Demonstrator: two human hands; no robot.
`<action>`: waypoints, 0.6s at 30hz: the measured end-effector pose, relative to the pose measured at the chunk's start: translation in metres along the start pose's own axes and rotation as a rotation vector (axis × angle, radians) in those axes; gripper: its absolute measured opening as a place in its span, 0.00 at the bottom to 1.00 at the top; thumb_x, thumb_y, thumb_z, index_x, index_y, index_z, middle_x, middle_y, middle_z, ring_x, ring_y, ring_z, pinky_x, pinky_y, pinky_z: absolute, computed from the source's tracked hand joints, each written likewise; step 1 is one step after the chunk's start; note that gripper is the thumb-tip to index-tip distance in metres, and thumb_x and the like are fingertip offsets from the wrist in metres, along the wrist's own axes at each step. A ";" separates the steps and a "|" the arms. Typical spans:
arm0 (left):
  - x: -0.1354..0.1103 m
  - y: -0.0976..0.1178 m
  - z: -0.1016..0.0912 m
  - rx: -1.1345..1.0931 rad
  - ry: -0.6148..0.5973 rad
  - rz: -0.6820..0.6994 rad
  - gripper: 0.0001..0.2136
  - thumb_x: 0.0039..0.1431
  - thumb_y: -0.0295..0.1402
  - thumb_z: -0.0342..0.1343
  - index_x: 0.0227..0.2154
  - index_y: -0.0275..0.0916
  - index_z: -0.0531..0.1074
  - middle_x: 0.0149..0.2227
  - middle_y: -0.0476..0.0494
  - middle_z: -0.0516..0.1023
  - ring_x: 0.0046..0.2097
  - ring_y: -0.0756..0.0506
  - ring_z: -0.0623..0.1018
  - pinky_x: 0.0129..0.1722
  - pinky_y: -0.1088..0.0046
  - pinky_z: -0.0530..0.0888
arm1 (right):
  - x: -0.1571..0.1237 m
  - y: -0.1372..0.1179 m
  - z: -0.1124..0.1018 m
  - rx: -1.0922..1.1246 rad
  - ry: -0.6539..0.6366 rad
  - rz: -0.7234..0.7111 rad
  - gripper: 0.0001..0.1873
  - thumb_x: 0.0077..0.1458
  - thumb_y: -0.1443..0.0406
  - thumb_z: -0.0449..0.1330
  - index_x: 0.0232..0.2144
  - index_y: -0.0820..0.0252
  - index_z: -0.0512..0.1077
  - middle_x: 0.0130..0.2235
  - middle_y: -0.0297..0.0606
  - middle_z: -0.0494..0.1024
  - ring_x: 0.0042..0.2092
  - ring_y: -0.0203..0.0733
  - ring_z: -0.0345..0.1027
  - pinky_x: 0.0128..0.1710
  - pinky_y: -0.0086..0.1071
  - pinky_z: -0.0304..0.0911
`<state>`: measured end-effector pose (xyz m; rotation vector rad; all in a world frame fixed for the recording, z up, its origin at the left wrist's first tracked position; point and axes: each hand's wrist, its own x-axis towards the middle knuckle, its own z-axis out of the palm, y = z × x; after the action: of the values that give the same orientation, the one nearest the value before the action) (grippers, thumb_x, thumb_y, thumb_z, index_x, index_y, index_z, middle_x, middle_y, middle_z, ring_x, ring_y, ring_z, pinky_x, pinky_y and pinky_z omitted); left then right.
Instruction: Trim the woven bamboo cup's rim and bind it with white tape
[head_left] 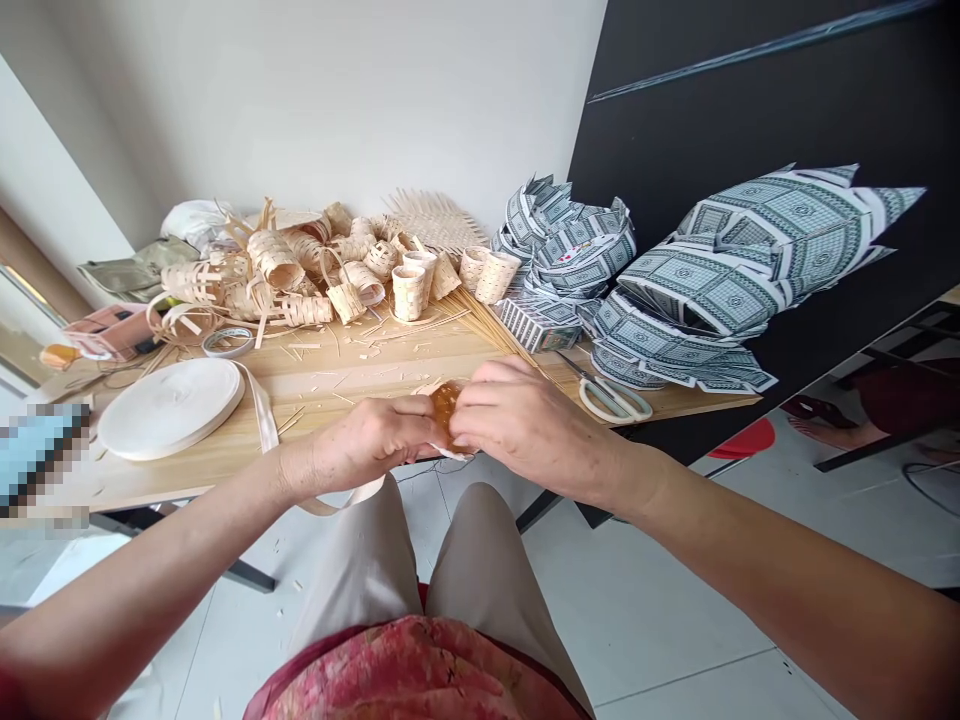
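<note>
- orange piece [444,400], small and amber, sits between both hands at the near edge of the table [352,375], just above the person's lap.
- left hand [373,440] is closed, thumb and fingers pinching the piece from the left.
- right hand [525,420] is closed too, fingertips curled over the piece from the right and hiding much of it.
- white strip [262,415] runs from a flat roll [171,405] on the table, loops down under the left wrist and comes up toward the pinch; a short pale end shows just below the piece.
- judged from this, the step in hand is fine fingertip work on the piece where the strip meets it; what exactly the fingers do there is hidden.
- a further move would call for a steady pinch from one hand while the other works, and slack in the strip.
- scissors [615,400] lie just beside the right hand.
- woven baskets [300,270] are heaped at the back of the table, with folded card shapes [712,280] to their right.
</note>
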<state>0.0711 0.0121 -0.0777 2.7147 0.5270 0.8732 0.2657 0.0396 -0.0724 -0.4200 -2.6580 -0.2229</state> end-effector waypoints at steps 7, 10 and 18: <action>-0.010 0.000 -0.004 -0.006 -0.070 -0.039 0.10 0.60 0.23 0.47 0.38 0.34 0.73 0.33 0.43 0.73 0.35 0.53 0.73 0.35 0.80 0.70 | 0.000 -0.003 -0.022 -0.181 0.096 -0.041 0.14 0.56 0.73 0.54 0.20 0.60 0.71 0.30 0.35 0.70 0.37 0.39 0.58 0.35 0.32 0.55; -0.019 -0.002 -0.005 0.068 -0.074 -0.076 0.10 0.60 0.23 0.46 0.38 0.34 0.72 0.32 0.44 0.71 0.33 0.53 0.72 0.33 0.81 0.69 | -0.006 -0.002 -0.042 -0.255 0.337 0.073 0.12 0.55 0.72 0.57 0.22 0.57 0.74 0.39 0.38 0.70 0.44 0.46 0.58 0.43 0.41 0.55; -0.041 -0.010 -0.018 0.037 0.025 -0.265 0.10 0.60 0.24 0.45 0.37 0.34 0.72 0.29 0.46 0.70 0.27 0.54 0.71 0.26 0.82 0.70 | -0.047 0.046 -0.067 0.848 1.005 0.853 0.16 0.35 0.59 0.70 0.20 0.58 0.67 0.30 0.36 0.68 0.30 0.34 0.62 0.19 0.26 0.47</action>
<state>0.0262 0.0067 -0.0876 2.5881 0.8918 0.8337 0.3476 0.0560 -0.0300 -0.8010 -1.2436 0.7305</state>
